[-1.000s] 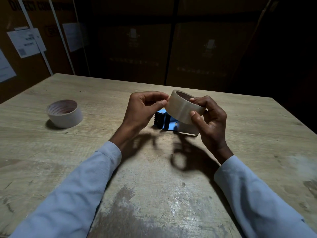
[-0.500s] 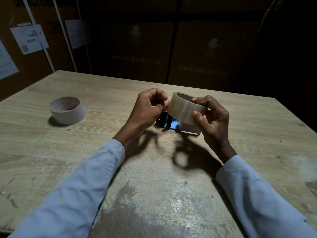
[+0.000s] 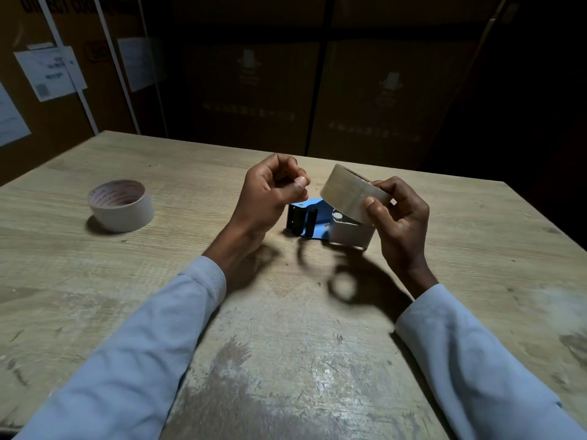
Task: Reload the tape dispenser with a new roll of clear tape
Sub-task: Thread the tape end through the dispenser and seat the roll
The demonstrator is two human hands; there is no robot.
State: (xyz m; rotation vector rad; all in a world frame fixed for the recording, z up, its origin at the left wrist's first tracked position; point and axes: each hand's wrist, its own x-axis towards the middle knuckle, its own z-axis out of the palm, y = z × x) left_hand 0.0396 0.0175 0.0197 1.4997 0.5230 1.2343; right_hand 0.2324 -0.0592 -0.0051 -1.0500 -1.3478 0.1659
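Observation:
My right hand (image 3: 398,217) grips a roll of clear tape (image 3: 347,193), tilted and held just above the table. Under it lies the tape dispenser (image 3: 320,222): a blue frame with black rollers at its left end and a pale grey block at its right, partly hidden by the roll and my fingers. My left hand (image 3: 270,192) hovers left of the roll, a small gap away, fingers curled with thumb pressed to forefinger. I cannot make out any tape strand in that pinch.
A second, beige tape roll (image 3: 120,206) stands on its side at the left of the wooden table (image 3: 286,328). Stacked cardboard boxes (image 3: 254,90) rise in the dark behind the table's far edge. Paper labels (image 3: 50,71) hang on the left.
My left hand has come off the roll's edge and drawn a little to the left, pinched shut. The right hand has tipped the roll and shifted slightly right, uncovering more of the dispenser.

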